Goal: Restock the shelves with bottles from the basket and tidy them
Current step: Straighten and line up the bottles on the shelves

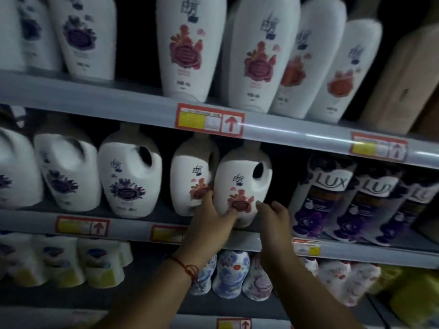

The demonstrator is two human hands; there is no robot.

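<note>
The middle shelf (133, 225) is crowded, with dark gaps between jugs. The red-flowered jug (242, 184) stands at its front edge, beside the Lux pouches (325, 198). The left hand (211, 222) presses spread fingers against it; the right hand (275, 219) hovers loosely open alongside.

Two bare forearms come up from the lower edge of the view, with no sleeve showing on either; the left hand (211, 224) and the right hand (275, 222) wear no gloves and no rings that can be made out; the left wrist carries a thin red string bracelet (184, 267) (knotted into a small loop on the outer side, with a short end hanging down to a tiny pale tip); the right wrist is bare; fingernails look short, though blur hides detail.
</note>
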